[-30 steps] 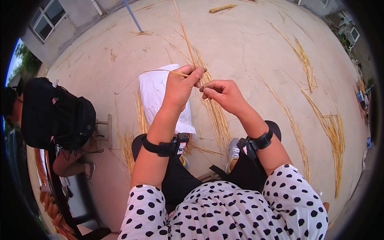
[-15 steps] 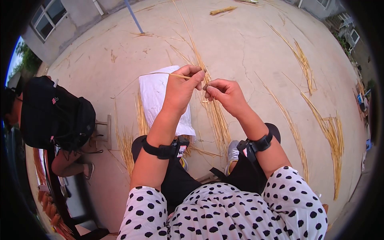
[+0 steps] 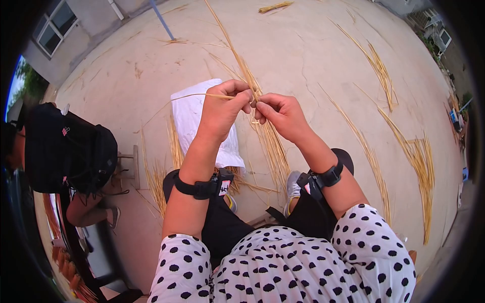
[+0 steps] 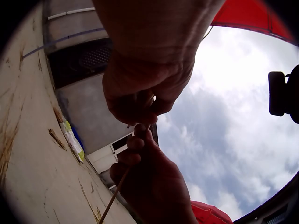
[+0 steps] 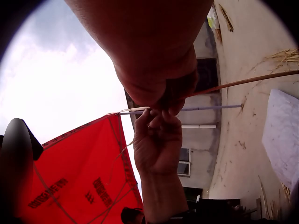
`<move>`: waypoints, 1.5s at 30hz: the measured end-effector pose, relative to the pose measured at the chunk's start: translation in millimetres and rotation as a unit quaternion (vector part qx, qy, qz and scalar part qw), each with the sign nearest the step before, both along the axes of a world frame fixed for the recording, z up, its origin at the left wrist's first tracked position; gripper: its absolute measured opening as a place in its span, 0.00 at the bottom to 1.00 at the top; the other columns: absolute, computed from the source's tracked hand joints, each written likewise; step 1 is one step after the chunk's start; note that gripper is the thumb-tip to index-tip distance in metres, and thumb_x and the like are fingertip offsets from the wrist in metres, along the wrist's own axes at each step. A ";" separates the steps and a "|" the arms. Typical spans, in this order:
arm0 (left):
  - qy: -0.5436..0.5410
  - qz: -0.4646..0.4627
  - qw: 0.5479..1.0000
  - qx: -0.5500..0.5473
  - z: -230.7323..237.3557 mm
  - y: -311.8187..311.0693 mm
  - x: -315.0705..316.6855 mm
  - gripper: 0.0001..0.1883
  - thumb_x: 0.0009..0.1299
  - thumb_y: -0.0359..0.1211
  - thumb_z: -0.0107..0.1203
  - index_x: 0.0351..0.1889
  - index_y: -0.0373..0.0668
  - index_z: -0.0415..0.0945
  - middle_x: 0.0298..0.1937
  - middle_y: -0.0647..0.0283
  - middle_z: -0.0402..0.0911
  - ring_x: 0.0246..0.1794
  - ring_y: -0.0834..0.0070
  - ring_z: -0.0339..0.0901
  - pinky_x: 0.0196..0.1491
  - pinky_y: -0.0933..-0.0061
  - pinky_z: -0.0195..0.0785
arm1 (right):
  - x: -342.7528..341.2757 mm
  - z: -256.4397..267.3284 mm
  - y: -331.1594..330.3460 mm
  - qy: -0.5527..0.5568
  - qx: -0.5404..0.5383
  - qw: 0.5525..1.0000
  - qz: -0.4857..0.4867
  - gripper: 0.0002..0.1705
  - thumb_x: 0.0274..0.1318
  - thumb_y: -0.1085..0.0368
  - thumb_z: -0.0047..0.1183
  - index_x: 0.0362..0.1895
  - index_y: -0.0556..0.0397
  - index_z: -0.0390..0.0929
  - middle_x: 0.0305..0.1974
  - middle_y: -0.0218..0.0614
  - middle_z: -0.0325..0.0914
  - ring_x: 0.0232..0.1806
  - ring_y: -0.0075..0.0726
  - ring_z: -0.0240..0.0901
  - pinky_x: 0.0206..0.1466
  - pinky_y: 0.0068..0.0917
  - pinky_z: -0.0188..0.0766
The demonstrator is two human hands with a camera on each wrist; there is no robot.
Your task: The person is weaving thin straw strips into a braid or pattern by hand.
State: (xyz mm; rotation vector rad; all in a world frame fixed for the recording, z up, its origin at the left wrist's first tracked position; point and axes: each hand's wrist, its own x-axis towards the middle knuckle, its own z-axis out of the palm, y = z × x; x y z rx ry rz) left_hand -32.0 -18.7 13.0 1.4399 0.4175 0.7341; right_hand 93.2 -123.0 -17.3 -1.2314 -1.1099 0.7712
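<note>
Both hands meet in front of the person in the head view, fingertips close together. My left hand (image 3: 221, 108) grips a thin straw stalk (image 3: 204, 95) that bends out to the left past the wrist. Longer stalks (image 3: 222, 30) rise from between the two hands toward the far ground. My right hand (image 3: 281, 115) pinches the stalks with thumb and forefinger beside the left fingertips. Seen from the left wrist, a stalk (image 4: 115, 195) slants down past the right hand (image 4: 154, 182). The pinched ends are hidden by the fingers.
Beneath the hands lie a white sack (image 3: 189, 108) and a long straw bundle (image 3: 273, 149). More straw piles (image 3: 419, 166) are spread on the concrete at right. At left another person with a black backpack (image 3: 65, 151) sits close by. A blue pole (image 3: 162, 20) stands behind.
The right hand has moved slightly up and left, closing in on the left fingertips. The left hand keeps its grip, and the head view has shifted a little.
</note>
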 end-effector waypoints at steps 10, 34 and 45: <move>-0.002 -0.001 1.000 -0.004 0.7 0.3 -1.0 0.02 0.60 0.24 0.50 0.29 0.35 0.73 0.22 0.67 0.73 0.20 0.83 0.68 0.26 0.83 0.61 | -1.3 1.5 -0.2 0.012 0.004 1.000 0.020 0.09 0.58 0.69 0.47 0.35 0.61 0.77 0.23 0.28 0.75 0.23 0.18 0.68 0.28 0.17 0.67; 0.019 0.032 0.994 -0.106 -9.5 -6.5 8.2 0.02 0.58 0.24 0.50 0.28 0.36 0.72 0.22 0.67 0.72 0.16 0.83 0.67 0.21 0.83 0.60 | -5.6 -9.8 2.4 -0.044 0.025 0.991 -0.120 0.05 0.52 0.70 0.54 0.33 0.59 0.78 0.22 0.31 0.78 0.20 0.18 0.71 0.22 0.16 0.66; -0.025 0.040 0.997 -0.058 -13.0 -16.2 13.9 0.06 0.61 0.25 0.51 0.35 0.31 0.74 0.26 0.63 0.75 0.20 0.83 0.69 0.25 0.84 0.61 | -5.9 -3.7 -0.9 -0.069 0.045 0.983 -0.162 0.05 0.53 0.70 0.53 0.32 0.60 0.78 0.22 0.33 0.78 0.19 0.18 0.72 0.21 0.16 0.67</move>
